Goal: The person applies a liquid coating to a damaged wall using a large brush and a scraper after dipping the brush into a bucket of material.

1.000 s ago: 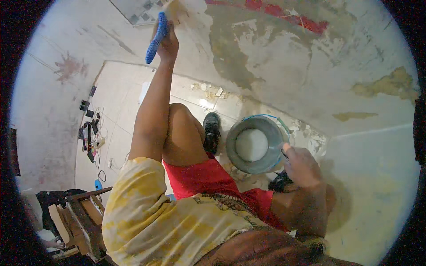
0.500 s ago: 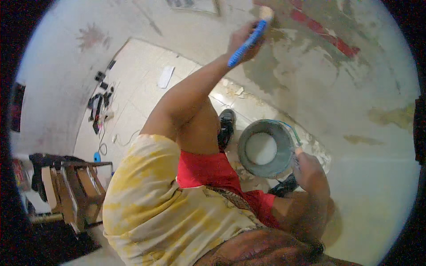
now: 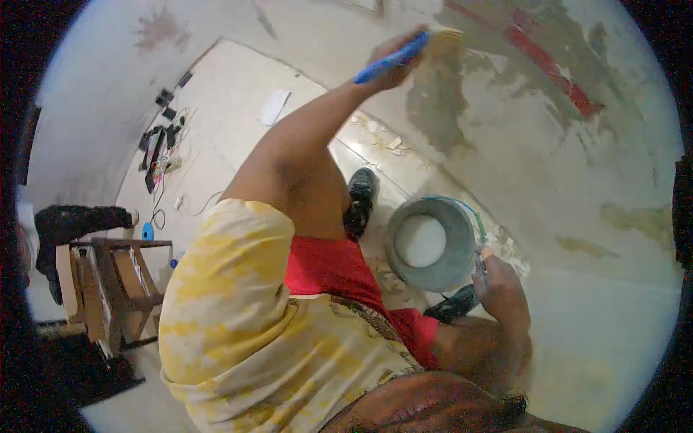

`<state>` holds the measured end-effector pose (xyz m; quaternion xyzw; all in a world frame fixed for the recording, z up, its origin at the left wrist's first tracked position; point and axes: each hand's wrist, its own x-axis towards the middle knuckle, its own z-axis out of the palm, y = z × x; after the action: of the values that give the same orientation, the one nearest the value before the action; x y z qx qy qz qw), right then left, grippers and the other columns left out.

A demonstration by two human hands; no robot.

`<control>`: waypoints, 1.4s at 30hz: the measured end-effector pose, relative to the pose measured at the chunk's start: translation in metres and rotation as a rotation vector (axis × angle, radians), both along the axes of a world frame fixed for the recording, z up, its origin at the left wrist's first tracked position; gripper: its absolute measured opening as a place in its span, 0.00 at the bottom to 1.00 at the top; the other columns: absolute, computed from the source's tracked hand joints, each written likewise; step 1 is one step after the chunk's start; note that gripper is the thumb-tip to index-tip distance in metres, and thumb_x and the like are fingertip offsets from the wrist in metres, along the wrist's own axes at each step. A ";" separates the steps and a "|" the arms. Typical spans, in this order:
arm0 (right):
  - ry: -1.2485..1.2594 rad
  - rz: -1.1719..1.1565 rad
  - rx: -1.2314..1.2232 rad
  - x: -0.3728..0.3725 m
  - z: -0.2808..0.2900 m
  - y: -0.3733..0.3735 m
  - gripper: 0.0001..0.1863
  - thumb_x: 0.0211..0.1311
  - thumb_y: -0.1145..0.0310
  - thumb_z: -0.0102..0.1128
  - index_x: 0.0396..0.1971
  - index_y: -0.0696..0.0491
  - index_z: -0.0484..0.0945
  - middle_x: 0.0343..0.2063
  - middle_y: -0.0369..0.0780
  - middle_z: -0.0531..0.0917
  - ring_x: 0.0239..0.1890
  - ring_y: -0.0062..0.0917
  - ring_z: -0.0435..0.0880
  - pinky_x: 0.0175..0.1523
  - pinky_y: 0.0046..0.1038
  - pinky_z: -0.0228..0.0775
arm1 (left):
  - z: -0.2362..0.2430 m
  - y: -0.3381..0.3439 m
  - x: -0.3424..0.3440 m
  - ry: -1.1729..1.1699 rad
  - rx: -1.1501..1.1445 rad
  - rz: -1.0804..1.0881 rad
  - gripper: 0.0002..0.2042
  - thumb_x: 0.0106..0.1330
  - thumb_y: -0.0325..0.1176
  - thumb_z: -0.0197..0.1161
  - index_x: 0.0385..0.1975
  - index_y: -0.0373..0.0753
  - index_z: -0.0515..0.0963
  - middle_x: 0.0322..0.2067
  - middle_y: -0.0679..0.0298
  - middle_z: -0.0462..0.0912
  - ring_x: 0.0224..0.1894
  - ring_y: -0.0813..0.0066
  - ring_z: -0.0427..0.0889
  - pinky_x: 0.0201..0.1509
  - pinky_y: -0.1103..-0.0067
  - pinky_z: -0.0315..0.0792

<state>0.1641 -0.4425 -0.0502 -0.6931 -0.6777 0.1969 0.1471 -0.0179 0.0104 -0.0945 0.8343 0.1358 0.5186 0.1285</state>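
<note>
1. Left hand [image 3: 398,73] grips the brush [image 3: 393,59] past the bucket [image 3: 456,249], bristles [image 3: 449,35] toward the wall [image 3: 505,166], maybe so they reach it.
2. Right hand [image 3: 502,283], beside the bucket, curls round its handle [image 3: 478,220], likely to steady it.

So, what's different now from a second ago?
The left hand has moved the blue-handled brush rightward, over to the grey-brown patch on the wall. Nothing was visibly picked up or let go. The right hand is still beside the grey bucket, which stays on the floor.
</note>
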 end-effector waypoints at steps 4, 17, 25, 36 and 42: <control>0.016 -0.030 -0.153 0.003 0.003 0.000 0.19 0.53 0.77 0.60 0.47 0.60 0.71 0.35 0.54 0.81 0.41 0.52 0.80 0.46 0.47 0.72 | -0.021 0.017 -0.031 0.084 -0.173 0.121 0.26 0.67 0.33 0.62 0.64 0.39 0.65 0.53 0.52 0.79 0.54 0.57 0.80 0.56 0.71 0.74; 0.015 -0.070 -0.078 0.005 0.008 -0.018 0.13 0.54 0.77 0.56 0.41 0.59 0.70 0.29 0.55 0.80 0.35 0.55 0.80 0.40 0.49 0.72 | -0.044 0.052 -0.038 -0.425 -1.313 0.135 0.14 0.64 0.32 0.60 0.47 0.40 0.68 0.36 0.58 0.76 0.32 0.66 0.81 0.35 0.68 0.85; -0.057 -0.129 -0.162 0.004 0.011 -0.023 0.19 0.54 0.75 0.59 0.48 0.55 0.72 0.33 0.51 0.80 0.41 0.50 0.78 0.46 0.46 0.71 | 0.035 0.000 0.013 -0.525 -1.201 -0.047 0.14 0.65 0.29 0.59 0.48 0.39 0.65 0.39 0.58 0.75 0.37 0.66 0.80 0.38 0.69 0.84; -0.022 -0.132 -0.135 0.004 0.016 -0.031 0.15 0.57 0.73 0.60 0.43 0.56 0.70 0.32 0.51 0.79 0.41 0.50 0.77 0.47 0.45 0.68 | 0.038 -0.002 0.008 -0.582 -0.705 -0.017 0.28 0.64 0.30 0.60 0.63 0.43 0.58 0.47 0.57 0.74 0.42 0.65 0.79 0.34 0.69 0.81; -0.047 -0.065 -0.100 0.007 0.008 -0.029 0.17 0.55 0.74 0.58 0.46 0.56 0.70 0.32 0.51 0.81 0.38 0.50 0.79 0.43 0.46 0.72 | -0.025 0.024 -0.020 -0.334 -0.773 0.178 0.30 0.64 0.34 0.62 0.64 0.45 0.56 0.47 0.56 0.76 0.38 0.64 0.81 0.26 0.73 0.80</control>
<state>0.1708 -0.4713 -0.0418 -0.7257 -0.6473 0.2092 0.1025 -0.0378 0.0346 -0.1191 0.6144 0.3688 0.5667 0.4067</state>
